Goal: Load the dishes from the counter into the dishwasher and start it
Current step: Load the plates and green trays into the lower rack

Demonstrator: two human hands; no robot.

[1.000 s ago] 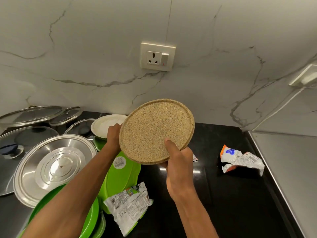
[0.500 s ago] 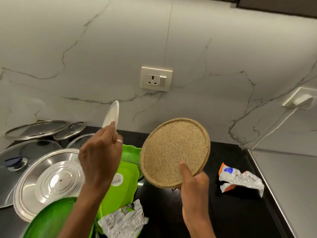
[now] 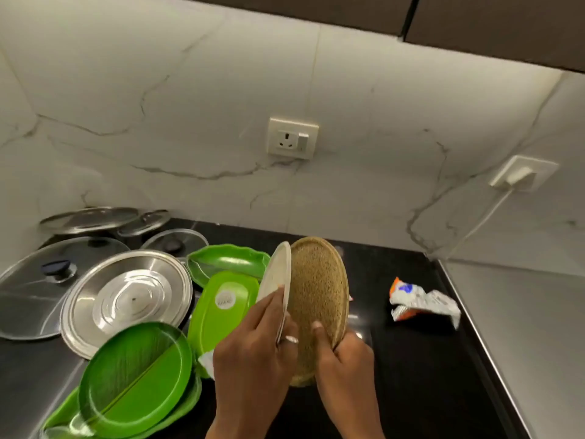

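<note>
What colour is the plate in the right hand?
Speckled sandy brown; the plate shows best in the head view.

Low centre of frame: my left hand [image 3: 250, 353] holds the small plate [image 3: 275, 274] on edge, just left of the large plate [image 3: 316, 289] held by my right hand [image 3: 345, 362]. Metal lid [image 3: 126, 296] and divided tray [image 3: 136, 378] sit on the counter [image 3: 411, 375] at left, tray in front. Wrapper [image 3: 424, 304] at right. Wall socket [image 3: 292, 138] above centre.

speckled tan plate [image 3: 319, 299] | white plate [image 3: 276, 280] | green leaf-pattern plate [image 3: 133, 378] | black counter [image 3: 411, 375]
</note>
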